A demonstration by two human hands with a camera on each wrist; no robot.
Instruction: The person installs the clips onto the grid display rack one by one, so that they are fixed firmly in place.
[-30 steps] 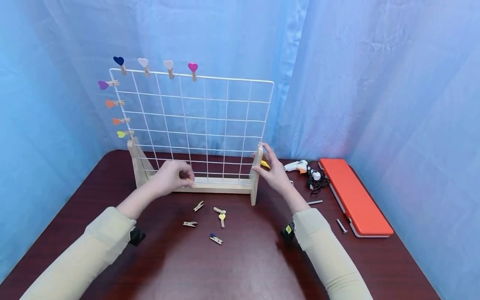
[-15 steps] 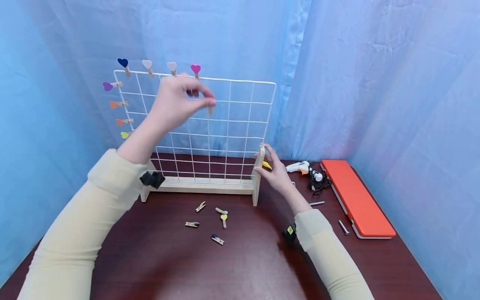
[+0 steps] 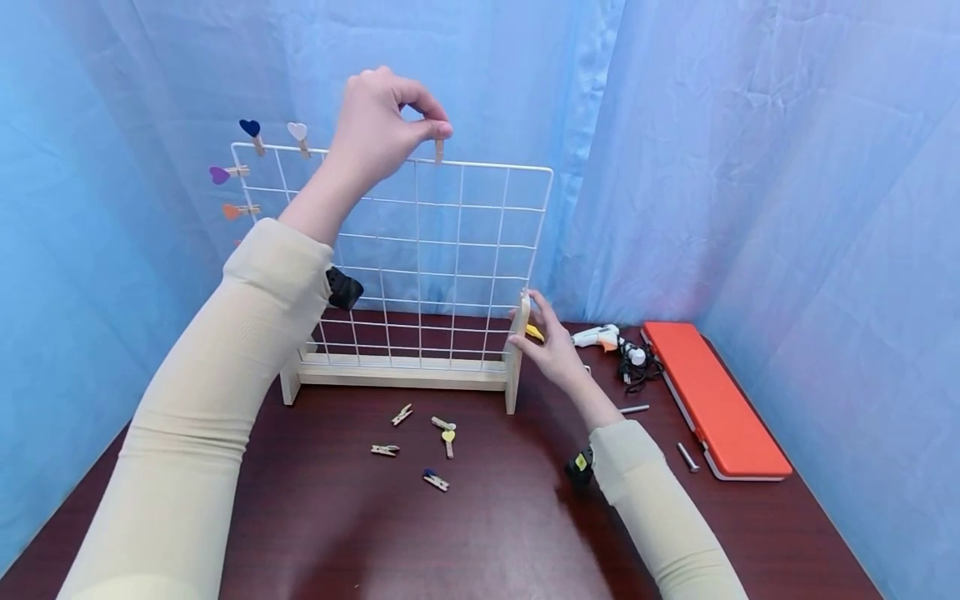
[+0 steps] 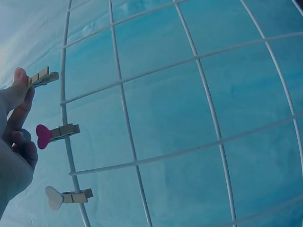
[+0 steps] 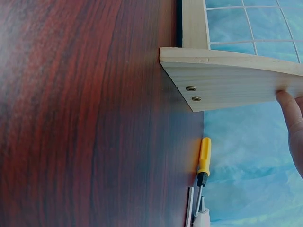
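My left hand [image 3: 382, 125] pinches a small wooden clothespin [image 3: 439, 151] at the top wire of the white grid panel [image 3: 457, 204]. In the left wrist view the clothespin [image 4: 42, 77] points its parted ends at the wire, seemingly just short of it; fingers cover its other end. Below it there, a pink heart clothespin [image 4: 52, 135] and a white heart clothespin [image 4: 61, 197] are clipped on. My right hand [image 3: 552, 348] holds the right upright [image 3: 514, 367] of the wooden stand; in the right wrist view a fingertip [image 5: 282, 97] touches the upright's outer face.
Several loose clothespins, among them a blue one [image 3: 436, 480] and a yellow heart one [image 3: 448, 442], lie before the stand. At right are a red case [image 3: 712, 400], a white glue gun [image 3: 597, 337], a bolt [image 3: 687, 457] and a yellow-handled screwdriver [image 5: 204, 156].
My left hand has risen from the stand's base to the grid's top wire, carrying the clothespin. The right hand keeps its hold on the upright.
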